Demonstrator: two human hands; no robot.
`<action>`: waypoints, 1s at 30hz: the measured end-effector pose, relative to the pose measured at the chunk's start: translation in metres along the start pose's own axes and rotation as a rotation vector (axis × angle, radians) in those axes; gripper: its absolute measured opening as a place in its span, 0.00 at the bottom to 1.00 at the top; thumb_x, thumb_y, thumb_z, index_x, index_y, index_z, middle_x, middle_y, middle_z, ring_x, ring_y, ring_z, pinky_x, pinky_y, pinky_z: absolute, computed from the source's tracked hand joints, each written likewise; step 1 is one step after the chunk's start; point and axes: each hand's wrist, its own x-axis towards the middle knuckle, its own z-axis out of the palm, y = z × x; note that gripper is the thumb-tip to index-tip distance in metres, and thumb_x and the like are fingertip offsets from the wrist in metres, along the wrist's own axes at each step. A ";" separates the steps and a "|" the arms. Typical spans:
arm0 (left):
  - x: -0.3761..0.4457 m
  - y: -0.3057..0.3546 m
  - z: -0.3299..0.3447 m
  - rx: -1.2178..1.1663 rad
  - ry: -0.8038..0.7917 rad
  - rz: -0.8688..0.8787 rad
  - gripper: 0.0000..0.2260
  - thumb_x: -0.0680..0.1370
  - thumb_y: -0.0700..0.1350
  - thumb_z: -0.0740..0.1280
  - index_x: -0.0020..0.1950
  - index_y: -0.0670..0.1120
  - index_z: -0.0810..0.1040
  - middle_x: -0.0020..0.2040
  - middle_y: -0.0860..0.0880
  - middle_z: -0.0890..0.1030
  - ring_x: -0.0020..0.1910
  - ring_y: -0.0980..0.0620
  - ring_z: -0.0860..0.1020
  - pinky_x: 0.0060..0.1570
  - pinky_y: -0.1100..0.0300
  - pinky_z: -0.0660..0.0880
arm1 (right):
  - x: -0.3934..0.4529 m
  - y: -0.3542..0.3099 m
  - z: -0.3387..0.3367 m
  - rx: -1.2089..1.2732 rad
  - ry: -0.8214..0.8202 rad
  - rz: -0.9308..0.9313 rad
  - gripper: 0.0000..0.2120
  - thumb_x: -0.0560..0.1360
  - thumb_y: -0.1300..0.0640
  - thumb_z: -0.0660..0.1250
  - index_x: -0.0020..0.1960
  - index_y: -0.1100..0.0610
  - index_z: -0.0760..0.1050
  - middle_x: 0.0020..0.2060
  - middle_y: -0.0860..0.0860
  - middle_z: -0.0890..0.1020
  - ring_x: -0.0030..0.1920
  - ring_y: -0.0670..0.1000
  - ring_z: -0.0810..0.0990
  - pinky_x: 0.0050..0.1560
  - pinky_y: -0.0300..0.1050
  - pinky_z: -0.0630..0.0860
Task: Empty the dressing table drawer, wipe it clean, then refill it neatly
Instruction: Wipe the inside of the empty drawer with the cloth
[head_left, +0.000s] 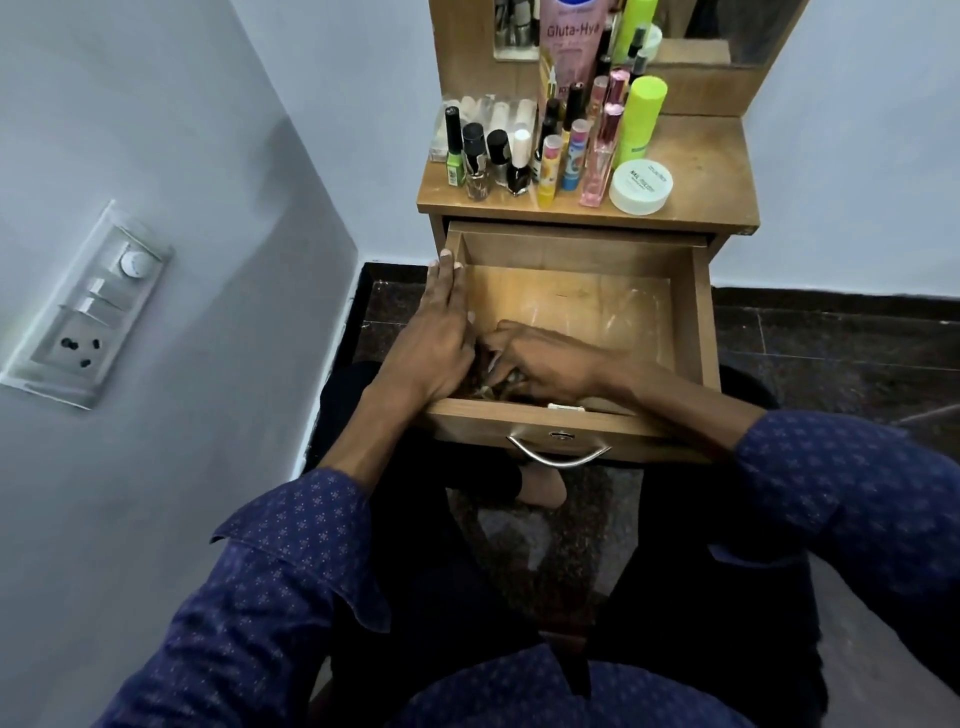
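The wooden drawer (698, 312) of the dressing table is pulled out in front of me, its back and right floor bare. My left hand (441, 332) lies flat along the drawer's left wall, fingers straight. My right hand (545, 364) reaches into the near left corner, fingers curled over a small heap of dark and metallic items (493, 387) that my hands mostly hide. A small white object (566, 408) lies against the drawer's front wall.
On the tabletop (701, 171) stand nail polish bottles (475, 161), tubes, a pink perfume bottle (602, 150), a lime-green can (641, 119) and a white round jar (640, 186). A mirror stands behind them. A switchboard (93, 306) is on the left wall. My knees are under the drawer.
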 end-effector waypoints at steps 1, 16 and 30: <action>0.000 0.000 0.001 0.009 -0.009 0.001 0.30 0.87 0.41 0.55 0.86 0.39 0.43 0.85 0.42 0.36 0.84 0.45 0.36 0.79 0.55 0.44 | -0.006 0.012 0.005 0.025 -0.027 0.024 0.11 0.77 0.46 0.66 0.58 0.43 0.80 0.52 0.44 0.78 0.51 0.49 0.77 0.62 0.41 0.75; 0.004 -0.001 0.006 0.014 -0.024 0.004 0.31 0.89 0.47 0.54 0.86 0.40 0.40 0.85 0.43 0.34 0.83 0.44 0.33 0.78 0.54 0.38 | -0.074 -0.016 -0.057 0.346 0.132 0.461 0.05 0.76 0.57 0.75 0.49 0.49 0.81 0.46 0.45 0.80 0.46 0.48 0.79 0.52 0.53 0.81; 0.003 -0.002 0.005 0.010 -0.030 0.004 0.31 0.89 0.47 0.54 0.85 0.40 0.41 0.85 0.43 0.34 0.83 0.45 0.33 0.81 0.51 0.42 | -0.085 -0.008 -0.047 0.469 -0.300 0.499 0.06 0.83 0.59 0.67 0.53 0.56 0.83 0.43 0.48 0.83 0.44 0.48 0.78 0.45 0.41 0.73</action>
